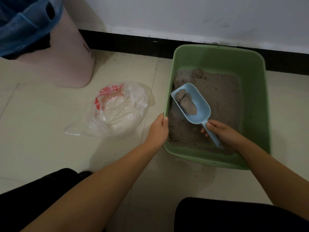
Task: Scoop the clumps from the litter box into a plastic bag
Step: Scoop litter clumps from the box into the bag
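**Clumps lifted on the scoop, bag lying open alongside**

Nearest the camera are the person's dark-clothed knees, low in the view, with both bare forearms reaching forward over the pale tiled floor. The left hand grips the near left rim of the green litter box, thumb inside the edge and fingers curled over the outside. The right hand is wrapped round the handle of a light blue scoop, fingers curled under it and thumb lying on top. The scoop sits over the left part of the box, its bowl pointing away and to the left, carrying two grey-brown clumps that touch each other. Grey litter covers the bottom of the box.

On the floor just left of the box lies a clear plastic bag with red print, its mouth open upward. Beyond it stands a pink bin lined with a blue bag, near the white wall and its black skirting.
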`<state>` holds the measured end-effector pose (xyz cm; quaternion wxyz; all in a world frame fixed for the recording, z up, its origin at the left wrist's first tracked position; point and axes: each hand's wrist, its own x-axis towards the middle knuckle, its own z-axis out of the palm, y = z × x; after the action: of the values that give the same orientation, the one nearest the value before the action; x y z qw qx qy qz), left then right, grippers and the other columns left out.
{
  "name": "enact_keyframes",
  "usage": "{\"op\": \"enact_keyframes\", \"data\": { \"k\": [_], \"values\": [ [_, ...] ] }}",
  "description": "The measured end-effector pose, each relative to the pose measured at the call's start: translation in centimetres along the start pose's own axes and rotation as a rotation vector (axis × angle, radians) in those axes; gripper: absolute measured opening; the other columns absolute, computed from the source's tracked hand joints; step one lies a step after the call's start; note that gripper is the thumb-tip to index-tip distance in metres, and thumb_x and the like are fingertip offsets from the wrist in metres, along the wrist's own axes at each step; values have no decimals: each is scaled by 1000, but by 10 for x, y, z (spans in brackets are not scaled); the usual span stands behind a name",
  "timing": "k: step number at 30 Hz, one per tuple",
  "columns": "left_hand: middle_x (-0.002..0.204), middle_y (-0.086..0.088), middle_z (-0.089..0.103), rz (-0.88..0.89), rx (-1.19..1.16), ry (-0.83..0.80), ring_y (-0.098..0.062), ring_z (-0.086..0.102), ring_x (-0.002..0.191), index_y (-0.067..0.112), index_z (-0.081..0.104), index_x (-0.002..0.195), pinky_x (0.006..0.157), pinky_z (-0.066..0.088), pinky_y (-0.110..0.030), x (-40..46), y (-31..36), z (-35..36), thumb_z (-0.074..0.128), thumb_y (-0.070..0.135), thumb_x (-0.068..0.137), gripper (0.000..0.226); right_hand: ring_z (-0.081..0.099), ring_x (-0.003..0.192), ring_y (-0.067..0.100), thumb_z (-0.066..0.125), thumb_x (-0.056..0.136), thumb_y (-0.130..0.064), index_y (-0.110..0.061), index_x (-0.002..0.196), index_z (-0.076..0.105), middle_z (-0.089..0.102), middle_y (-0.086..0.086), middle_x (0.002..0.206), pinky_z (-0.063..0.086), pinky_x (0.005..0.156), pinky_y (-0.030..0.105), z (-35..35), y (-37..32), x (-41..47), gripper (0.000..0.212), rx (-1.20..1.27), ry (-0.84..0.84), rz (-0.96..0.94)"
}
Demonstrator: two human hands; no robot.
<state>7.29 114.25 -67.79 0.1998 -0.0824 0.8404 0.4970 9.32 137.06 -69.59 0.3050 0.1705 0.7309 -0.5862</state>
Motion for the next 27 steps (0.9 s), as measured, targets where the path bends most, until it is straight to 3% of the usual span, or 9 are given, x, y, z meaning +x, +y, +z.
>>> {"op": "enact_keyframes", "data": {
  "k": [5,8,11,17,21,27],
  "values": [
    [97,-6,53,17,1,-16,-17,46,88,3,52,116,66,29,-22,0,-1,-1,31,20,102,30,53,74,13,41,99,-22,-21,103,60,61,4,89,45,70,25,-9,-2,-6,20,-23,91,-31],
    [107,-10,57,29,-10,-7,-21,51,95,5,50,123,67,29,-21,0,-3,1,30,20,102,32,53,66,10,42,98,-21,-27,92,61,60,1,81,47,59,17,-23,-22,-21,21,-158,87,-79],
    [122,-15,57,27,-42,1,-29,52,111,5,48,128,77,33,-22,0,-4,4,30,20,102,35,54,65,10,42,97,-20,-21,91,61,59,-1,76,46,55,15,-26,-60,-34,20,-232,-10,-114],
    [123,-19,57,16,-69,-24,-34,53,112,5,48,128,88,40,-33,-2,-2,4,31,21,102,34,54,57,6,52,83,-37,-17,91,64,60,-5,67,47,55,18,8,-132,-21,25,-166,-258,-128],
    [125,-18,56,25,-69,-25,-34,53,113,6,46,130,90,40,-33,-1,-1,4,30,19,102,35,53,55,11,46,96,-20,-17,83,65,60,-2,65,44,55,24,40,-157,17,23,-374,-213,-144],
    [107,-15,60,33,-156,17,-24,54,90,9,48,123,73,36,-25,-6,-4,10,30,22,102,31,45,48,10,46,96,-34,-14,64,59,54,-1,58,37,53,23,62,-191,48,39,-840,-272,-150]
  ]
}}
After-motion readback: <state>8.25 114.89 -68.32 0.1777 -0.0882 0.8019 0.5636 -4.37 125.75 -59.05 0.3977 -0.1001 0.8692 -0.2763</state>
